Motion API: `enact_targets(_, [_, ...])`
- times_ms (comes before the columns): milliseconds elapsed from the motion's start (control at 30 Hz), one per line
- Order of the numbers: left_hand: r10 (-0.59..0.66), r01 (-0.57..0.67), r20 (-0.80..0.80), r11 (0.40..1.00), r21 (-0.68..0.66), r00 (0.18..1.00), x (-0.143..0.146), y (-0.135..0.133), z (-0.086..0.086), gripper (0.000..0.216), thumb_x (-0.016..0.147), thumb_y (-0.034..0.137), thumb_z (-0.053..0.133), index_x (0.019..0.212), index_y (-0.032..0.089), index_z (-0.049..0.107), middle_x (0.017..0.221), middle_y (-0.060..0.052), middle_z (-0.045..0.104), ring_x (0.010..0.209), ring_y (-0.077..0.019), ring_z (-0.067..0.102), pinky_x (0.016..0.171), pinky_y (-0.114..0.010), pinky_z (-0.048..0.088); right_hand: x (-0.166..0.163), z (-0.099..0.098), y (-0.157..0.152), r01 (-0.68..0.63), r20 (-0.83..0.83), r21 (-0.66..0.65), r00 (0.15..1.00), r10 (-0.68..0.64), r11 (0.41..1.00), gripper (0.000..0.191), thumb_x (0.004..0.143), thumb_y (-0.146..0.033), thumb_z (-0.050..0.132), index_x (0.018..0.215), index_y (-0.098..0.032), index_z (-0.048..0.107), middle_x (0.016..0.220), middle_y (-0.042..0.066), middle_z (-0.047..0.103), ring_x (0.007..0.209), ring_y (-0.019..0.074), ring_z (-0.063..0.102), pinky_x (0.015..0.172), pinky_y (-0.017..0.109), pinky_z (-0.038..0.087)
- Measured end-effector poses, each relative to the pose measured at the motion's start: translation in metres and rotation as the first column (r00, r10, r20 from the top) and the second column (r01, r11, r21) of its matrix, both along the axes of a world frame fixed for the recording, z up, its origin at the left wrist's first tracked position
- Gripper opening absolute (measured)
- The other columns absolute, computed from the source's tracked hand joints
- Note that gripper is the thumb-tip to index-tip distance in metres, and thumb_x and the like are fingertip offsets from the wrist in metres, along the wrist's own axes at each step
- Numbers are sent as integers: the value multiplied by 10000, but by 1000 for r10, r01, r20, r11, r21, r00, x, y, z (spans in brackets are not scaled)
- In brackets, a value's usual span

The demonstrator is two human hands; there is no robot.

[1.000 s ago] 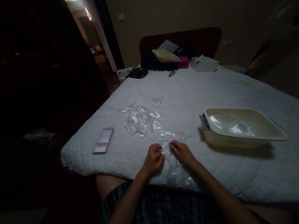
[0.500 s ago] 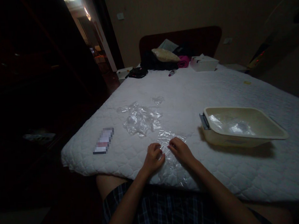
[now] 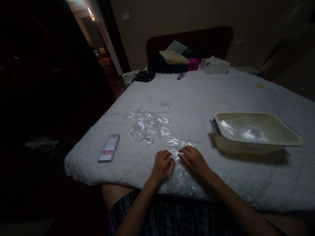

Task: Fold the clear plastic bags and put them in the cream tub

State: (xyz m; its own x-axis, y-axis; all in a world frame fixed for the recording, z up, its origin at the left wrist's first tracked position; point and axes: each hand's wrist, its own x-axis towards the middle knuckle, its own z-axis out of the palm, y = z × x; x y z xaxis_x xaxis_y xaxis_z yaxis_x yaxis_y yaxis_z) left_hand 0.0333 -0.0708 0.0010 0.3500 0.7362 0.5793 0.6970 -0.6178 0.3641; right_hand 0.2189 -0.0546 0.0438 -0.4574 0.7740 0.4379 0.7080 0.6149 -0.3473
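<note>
Bare quilt (image 3: 199, 110) leaves passage between crumpled plastic (image 3: 149, 127) and blocking tub (image 3: 235, 145).

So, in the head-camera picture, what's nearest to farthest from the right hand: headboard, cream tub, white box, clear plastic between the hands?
1. Clear plastic, beside the right hand
2. Cream tub, to the right
3. White box, far ahead
4. Headboard, behind the box

White quilted fabric bed (image 3: 198, 93): clear thin plastic sheet (image 3: 182, 172) at front; clear crumpled plastic pile (image 3: 149, 127) behind-left; pixelated rectangular item (image 3: 108, 149) farther left; cream rectangular plastic tub (image 3: 250, 148) right, clear plastic film (image 3: 254, 134) inside.
</note>
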Motion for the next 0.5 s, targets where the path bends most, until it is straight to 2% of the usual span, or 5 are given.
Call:
enact_targets(100, [-2,2,1,1000,6,1000,0,0,0,92,783,218,537,851,189,592,999,-69,578,1049,-227,466,892,-442,377,3,2,-27,-177,37,97,984,175,979,269,820,-389,511,963,-175,586,883,92,596,813,203,525,720,336,411])
enact_targets(200, [2,-2,7,1000,12,1000,1,-1,1,91,783,206,529,848,189,591,1005,-70,577,1057,-226,465,898,-441,375,3,-4,-48,-360,177,187,928,329,914,321,790,-453,527,964,-190,588,856,94,611,748,204,524,682,355,407])
enact_targets(333, [5,-5,-2,1000,22,1000,1,-2,2,99,775,198,531,854,193,592,1013,-72,578,1061,-229,467,902,-450,375,-3,-14,-56,-382,226,277,918,327,882,165,851,-235,462,958,-197,582,832,80,622,735,183,529,701,351,402])
enact_targets(400, [9,-8,-7,1000,22,1000,1,-2,2,100,774,197,531,851,194,593,1012,-73,579,1061,-229,470,903,-451,376,-7,-17,-53,-395,226,323,915,335,860,192,848,-127,427,939,-192,583,820,75,625,735,173,532,704,340,402])
enact_targets(500, [7,-7,-15,1000,18,1000,1,-2,2,126,782,191,519,882,197,595,1022,-73,581,1069,-227,469,916,-456,370,-9,-18,-49,-400,199,339,915,351,852,192,840,-98,424,898,-178,588,774,69,623,707,167,529,680,327,404])
